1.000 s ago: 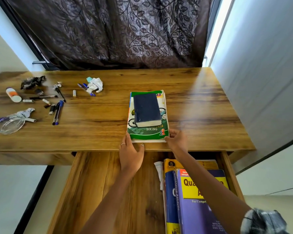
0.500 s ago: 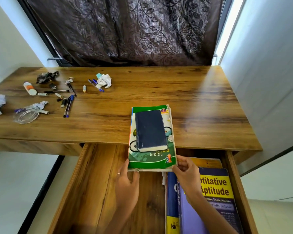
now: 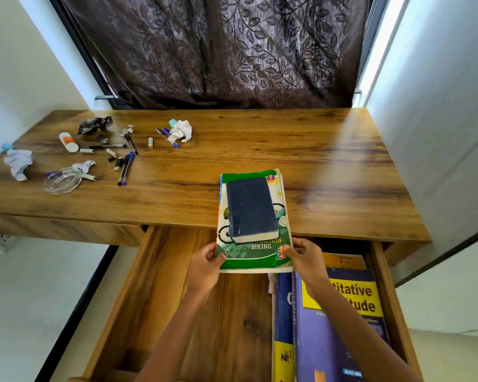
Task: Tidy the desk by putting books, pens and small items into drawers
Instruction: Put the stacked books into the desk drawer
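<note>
A green biking book [image 3: 255,255] with a dark blue book [image 3: 250,208] lying on top of it juts over the desk's front edge, above the open drawer [image 3: 160,293]. My left hand [image 3: 206,267] grips the green book's near left corner, thumb on the cover. My right hand [image 3: 305,259] grips its near right corner. In the drawer's right half lies a purple and yellow aptitude book [image 3: 340,323] on other books. Pens [image 3: 125,168] and small items are scattered on the desk's left part.
The wooden desk [image 3: 329,172] stands against a dark curtain [image 3: 221,51], with a white wall close on the right. Crumpled papers [image 3: 18,164], a glue stick [image 3: 68,142], a clear plastic wrapper [image 3: 62,183] and a black wrapper [image 3: 94,124] lie on the left.
Both hands have pulled the two stacked books toward me, from flat on the desk to hanging over the open drawer. The left thumb now lies on the green cover.
</note>
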Motion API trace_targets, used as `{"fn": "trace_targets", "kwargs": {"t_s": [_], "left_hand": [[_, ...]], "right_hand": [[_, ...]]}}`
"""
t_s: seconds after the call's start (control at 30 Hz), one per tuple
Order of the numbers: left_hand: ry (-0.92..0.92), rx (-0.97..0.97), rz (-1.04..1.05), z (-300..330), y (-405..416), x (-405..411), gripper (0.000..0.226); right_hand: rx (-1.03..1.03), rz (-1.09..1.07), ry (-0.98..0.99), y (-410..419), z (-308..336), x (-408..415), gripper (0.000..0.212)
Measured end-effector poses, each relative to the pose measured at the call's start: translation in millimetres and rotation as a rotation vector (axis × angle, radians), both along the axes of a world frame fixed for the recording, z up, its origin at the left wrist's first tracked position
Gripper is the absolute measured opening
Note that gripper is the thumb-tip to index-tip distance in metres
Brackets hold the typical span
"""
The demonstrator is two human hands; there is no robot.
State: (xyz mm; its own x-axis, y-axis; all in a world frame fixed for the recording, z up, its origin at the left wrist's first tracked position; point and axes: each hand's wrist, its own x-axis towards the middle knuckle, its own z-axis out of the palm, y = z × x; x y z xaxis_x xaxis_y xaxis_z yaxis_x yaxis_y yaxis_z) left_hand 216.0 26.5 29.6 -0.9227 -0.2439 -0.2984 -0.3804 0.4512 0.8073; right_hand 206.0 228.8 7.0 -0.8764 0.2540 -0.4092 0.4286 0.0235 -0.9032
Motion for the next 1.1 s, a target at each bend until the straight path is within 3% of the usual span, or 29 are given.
{"fn": "trace_targets", "kwargs": {"t_s": [0.17,0.3,0.43,0.53,0.6,0.7,0.77,0.93,1.1], "left_hand": [[-0.068,0.086,-0.037,-7,-14,21,0.038],[-0.198,0.014,-0.147,-26,-38,44,0.039],[-0.348,-0.031,-0.27,-49,-61,75,0.062],[-0.466,-0.065,-0.342,-63,-76,103,0.051],[-0.497,-0.094,-0.357,-69,-85,116,0.03],[-0.488,-0.155,-0.417,-67,-91,119,0.027],[-0.478,-0.212,-0.467,-68,-92,117,0.038],[-0.442,-0.263,-0.508,-67,-100,120,0.048],[-0.222,-0.213,-0.38,-60,-99,118,0.042]], "right_hand": [[0.025,0.015,-0.051,-4,2,27,0.011],[0.1,0.083,-0.124,-16,-13,64,0.006],[0.231,0.155,-0.264,-36,-40,105,0.005],[0.341,0.25,-0.35,-51,-53,131,0.021],[0.393,0.321,-0.369,-57,-57,141,0.02],[0.5,0.433,-0.392,-66,-57,145,0.008],[0.578,0.494,-0.411,-70,-58,144,0.02],[0.785,0.628,-0.397,-77,-53,145,0.024],[0.884,0.528,-0.281,-88,-29,145,0.032]]}}
